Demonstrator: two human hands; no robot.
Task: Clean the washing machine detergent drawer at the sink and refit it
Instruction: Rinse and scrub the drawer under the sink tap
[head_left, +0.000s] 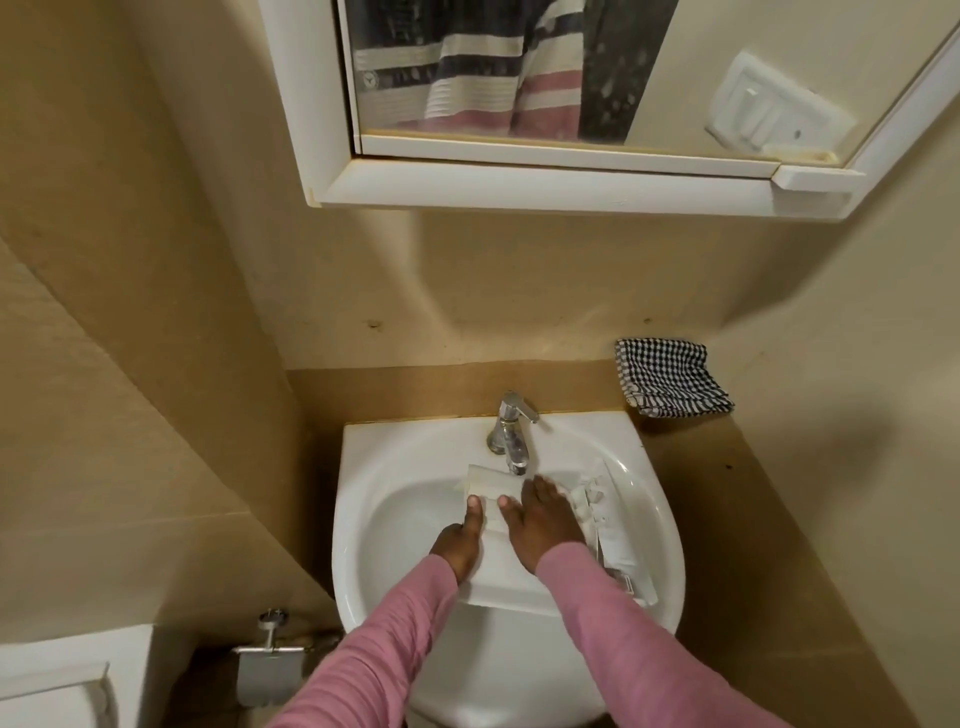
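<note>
**A:** Where is the detergent drawer (493, 577) now, and how do the hands hold it?

**B:** It lies inside the sink (374, 519), in the middle of the basin, with its far end just under the tap (511, 436). The left hand (457, 545) grips the left edge: the thumb lies on top, the other fingers are hidden below. The right hand (540, 525) is flat on the top with straight fingers, so it presses and does not grasp.

**A:** Which way does it point?

**B:** Its long axis runs from the person toward the wall. The wide end is at the near rim and the narrow end is at the tap, leaning a little to the left.

**A:** What can go wrong from here?

**B:** I think the wet plastic can slip, because only one hand really grips it (the other only rests on top). Then it can knock against the basin. Also, there are small white parts (592, 499) at the right side; I cannot tell if they are loose, but a loose one can slide toward the drain. And water that hits the flat top can splash out onto the counter, where a checked cloth (670, 376) lies. I cannot tell if the water runs.
</note>
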